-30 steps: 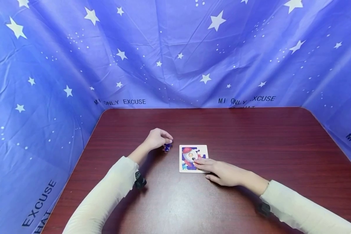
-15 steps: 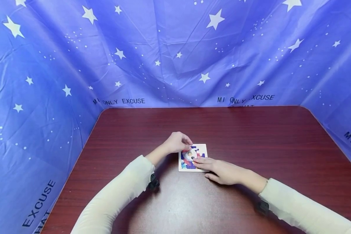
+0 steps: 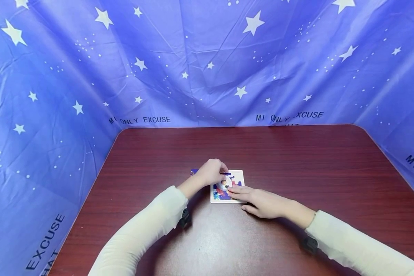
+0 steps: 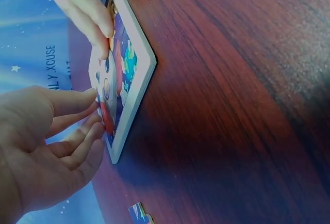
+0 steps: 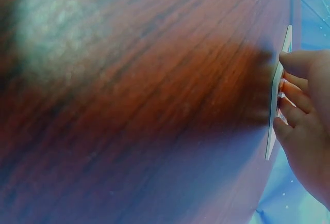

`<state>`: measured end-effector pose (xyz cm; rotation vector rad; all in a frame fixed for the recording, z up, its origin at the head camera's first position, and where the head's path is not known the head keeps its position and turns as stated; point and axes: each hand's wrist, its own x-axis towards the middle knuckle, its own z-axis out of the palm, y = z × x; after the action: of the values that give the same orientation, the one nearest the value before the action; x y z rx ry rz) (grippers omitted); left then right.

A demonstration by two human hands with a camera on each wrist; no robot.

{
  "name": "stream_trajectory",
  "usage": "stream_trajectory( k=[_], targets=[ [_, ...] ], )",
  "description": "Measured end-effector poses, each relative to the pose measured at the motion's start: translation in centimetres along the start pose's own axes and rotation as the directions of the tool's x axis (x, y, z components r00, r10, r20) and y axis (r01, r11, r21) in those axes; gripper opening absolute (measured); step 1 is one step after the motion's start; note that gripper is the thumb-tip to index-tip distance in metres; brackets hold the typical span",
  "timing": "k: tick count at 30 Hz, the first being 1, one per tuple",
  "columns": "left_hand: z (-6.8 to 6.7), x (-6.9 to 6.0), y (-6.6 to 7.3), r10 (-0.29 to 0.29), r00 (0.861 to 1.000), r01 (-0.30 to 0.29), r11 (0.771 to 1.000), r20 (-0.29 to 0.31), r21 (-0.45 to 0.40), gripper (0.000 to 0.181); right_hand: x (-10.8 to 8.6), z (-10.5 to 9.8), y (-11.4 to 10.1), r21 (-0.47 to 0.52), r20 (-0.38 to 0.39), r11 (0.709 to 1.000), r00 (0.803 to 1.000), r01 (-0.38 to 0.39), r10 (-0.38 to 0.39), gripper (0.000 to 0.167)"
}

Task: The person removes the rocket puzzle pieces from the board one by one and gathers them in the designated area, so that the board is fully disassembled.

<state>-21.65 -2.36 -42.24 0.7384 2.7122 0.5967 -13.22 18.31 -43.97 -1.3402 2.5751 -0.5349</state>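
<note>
Starry blue cloth (image 3: 179,53) is hanging behind the tabletop (image 3: 296,161), where a puzzle board (image 4: 138,90) is lying flat. The right grip (image 3: 262,203) is resting on it, fingers extended; the left grip (image 3: 210,172) is touching its far-left part — whether pinching a piece, I cannot tell. Bracing while pressing evenly is probably serving best. Only the left wrist view is showing a loose piece's (image 4: 137,212) knob clearly.

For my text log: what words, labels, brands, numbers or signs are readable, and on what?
"MI ONLY EXCUSE": blue star-printed fabric backdrop, left rear.
"MI ONLY XCUSE": right rear, creased.
"HAT": beneath, partly hidden.
"EXCUSE": left side.
"HAT": beneath.
"MI": right side.
"IS": beneath, clipped.
</note>
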Motion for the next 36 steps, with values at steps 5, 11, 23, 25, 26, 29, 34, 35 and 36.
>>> stream_trajectory(
  k=[5,11,23,25,26,29,34,35,36],
  targets=[
    [0.06,-0.02,-0.13,-0.004,1.000,0.004,1.000,-0.010,-0.021,0.018,0.01,0.09,0.05,-0.003,-0.002,1.000,1.000,0.001,-0.001,0.049],
    [0.38,0.00,-0.20,-0.042,0.999,0.040,0.997,-0.029,-0.062,0.015,-0.02,0.15,0.02,-0.005,-0.005,1.000,1.000,0.002,-0.002,0.049],
    [0.46,0.28,0.19,-0.050,0.998,0.049,0.999,-0.044,-0.018,0.017,-0.03,0.14,0.07,-0.019,-0.018,1.000,1.000,0.016,-0.016,0.049],
    [0.48,0.40,0.23,-0.063,0.997,0.062,0.998,-0.048,-0.023,0.018,-0.05,0.12,0.07,-0.016,-0.016,1.000,1.000,0.014,-0.014,0.049],
    [0.49,0.43,0.24,-0.068,0.997,0.067,0.997,-0.048,-0.024,0.018,-0.05,0.12,0.06,-0.014,-0.015,1.000,1.000,0.012,-0.013,0.049],
    [0.50,0.54,0.30,-0.076,0.996,0.075,0.997,-0.048,-0.027,0.017,-0.06,0.11,0.02,-0.010,-0.013,1.000,1.000,0.006,-0.006,0.049],
    [0.44,0.66,0.38,-0.083,0.996,0.082,0.996,-0.045,-0.035,0.016,-0.03,0.11,-0.03,-0.012,-0.011,1.000,1.000,0.005,-0.005,0.049],
    [0.43,0.67,0.39,-0.086,0.995,0.084,0.996,-0.044,-0.041,0.017,-0.03,0.10,-0.04,-0.013,-0.012,1.000,1.000,0.007,-0.007,0.049],
    [0.42,0.68,0.39,-0.088,0.995,0.086,0.995,-0.044,-0.045,0.017,-0.03,0.10,-0.05,-0.014,-0.014,1.000,1.000,0.008,-0.009,0.049]
  ],
)
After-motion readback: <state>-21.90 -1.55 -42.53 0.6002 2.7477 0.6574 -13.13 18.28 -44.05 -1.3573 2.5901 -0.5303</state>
